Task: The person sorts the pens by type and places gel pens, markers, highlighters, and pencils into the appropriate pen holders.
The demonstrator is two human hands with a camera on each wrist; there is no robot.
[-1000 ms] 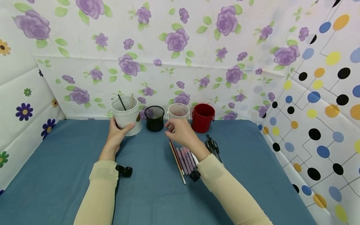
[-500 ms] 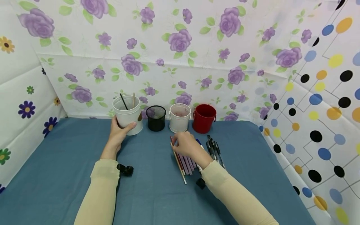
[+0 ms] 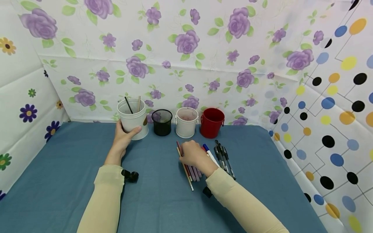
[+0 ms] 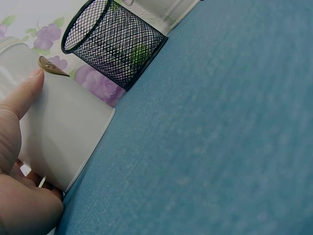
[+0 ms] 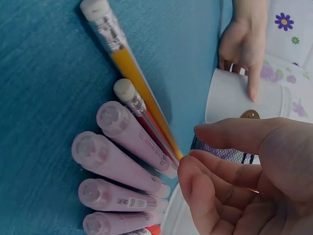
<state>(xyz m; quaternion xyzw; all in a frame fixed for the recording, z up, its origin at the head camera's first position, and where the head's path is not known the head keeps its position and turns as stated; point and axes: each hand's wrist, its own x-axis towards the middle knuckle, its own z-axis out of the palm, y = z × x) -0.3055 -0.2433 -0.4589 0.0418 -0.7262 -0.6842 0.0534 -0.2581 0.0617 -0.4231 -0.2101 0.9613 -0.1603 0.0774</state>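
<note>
White bucket [image 3: 131,119], smooth-walled and thick-rimmed, sits at the back left of the blue-covered tabletop [image 3: 160,207], a brown-gold oval ornament [image 4: 54,67] on its side. Inside lean a dark stick [image 3: 128,105] and a tan stick [image 3: 139,103], their tops poking above the rim. From where I stand, the left hand [image 3: 122,142] is clamped on the bucket, thumb against the wall by the ornament, fingers curled round its lower side. The right hand [image 3: 196,153] is over the writing tools, thumb and forefinger apart. Near it lie a yellow pencil [image 5: 140,88] and a red pencil [image 5: 150,127], each with a pale eraser in a silvery band, just beside a row of pale purple tubes [image 5: 122,169]. A blue-capped white marker [image 3: 212,156] and several black pens [image 3: 222,158] lie farther right. A black mesh cup [image 3: 162,125], a smaller white pail [image 3: 186,125] and a red pail [image 3: 211,125] line the back.
</note>
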